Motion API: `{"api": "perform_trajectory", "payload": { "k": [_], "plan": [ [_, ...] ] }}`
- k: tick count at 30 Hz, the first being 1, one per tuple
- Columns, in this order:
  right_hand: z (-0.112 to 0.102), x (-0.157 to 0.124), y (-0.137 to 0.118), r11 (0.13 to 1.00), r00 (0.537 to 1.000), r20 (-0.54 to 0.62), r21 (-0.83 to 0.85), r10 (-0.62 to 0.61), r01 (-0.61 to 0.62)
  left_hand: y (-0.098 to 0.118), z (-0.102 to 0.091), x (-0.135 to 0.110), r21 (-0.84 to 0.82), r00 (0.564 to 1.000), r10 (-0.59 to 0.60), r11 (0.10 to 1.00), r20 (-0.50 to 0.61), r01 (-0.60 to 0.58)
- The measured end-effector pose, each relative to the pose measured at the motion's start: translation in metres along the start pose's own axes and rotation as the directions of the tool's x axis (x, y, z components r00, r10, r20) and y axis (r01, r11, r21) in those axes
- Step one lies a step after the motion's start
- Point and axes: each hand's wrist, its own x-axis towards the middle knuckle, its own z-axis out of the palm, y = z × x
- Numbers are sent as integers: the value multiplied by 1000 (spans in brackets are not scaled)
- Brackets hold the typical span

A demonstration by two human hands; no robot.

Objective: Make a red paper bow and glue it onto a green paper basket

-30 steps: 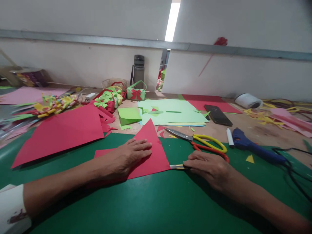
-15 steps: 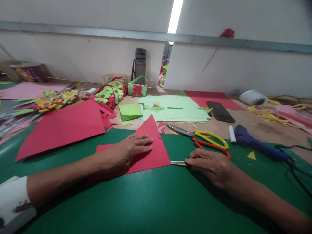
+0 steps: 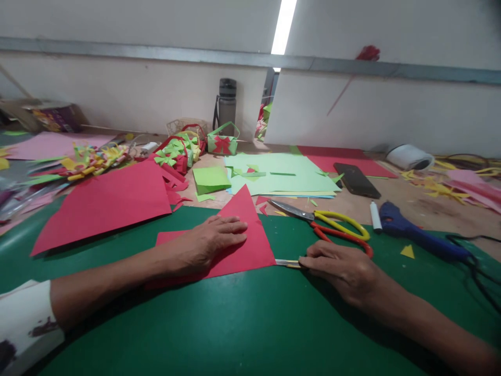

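A folded sheet of red paper [image 3: 250, 240] lies on the green cutting mat [image 3: 219, 329], one corner pointing away from me. My left hand [image 3: 213, 243] rests flat on it with the fingers stretched out. To the right, my right hand [image 3: 340, 266] is closed round a slim craft knife [image 3: 287, 263], silver with a bit of yellow. Its blade meets the paper's right corner, and the tip is hidden by the paper. Most of the knife's handle is covered by my fingers. Just beyond my right hand lie scissors [image 3: 324, 222] with yellow and red handles.
Another red sheet [image 3: 105, 209] lies at left. Behind are pale green sheets [image 3: 282, 183], small paper baskets [image 3: 223, 143], a bottle [image 3: 227, 104] and a phone [image 3: 356, 180]. A blue glue gun [image 3: 418, 232] with a black cord and a glue-stick-like white tube [image 3: 375, 216] lie right.
The whole view has shifted slightly. Both hands, the red paper and the knife keep the same places relative to each other.
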Motion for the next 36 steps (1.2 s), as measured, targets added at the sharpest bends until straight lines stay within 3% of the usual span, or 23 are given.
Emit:
{"api": "perform_trajectory", "payload": {
  "k": [3, 17, 36],
  "plan": [
    [3, -4, 2, 1000, 998, 61, 13, -3, 3, 1, -1, 0, 2, 1000, 1, 1000, 1, -1],
    [4, -3, 1, 999, 999, 4, 11, -35, 35, 5, -6, 2, 46, 999, 29, 999, 16, -29],
    [7, 1, -8, 999, 1000, 21, 31, -20, 19, 3, -5, 2, 69, 998, 62, 996, -5, -61]
  ]
}}
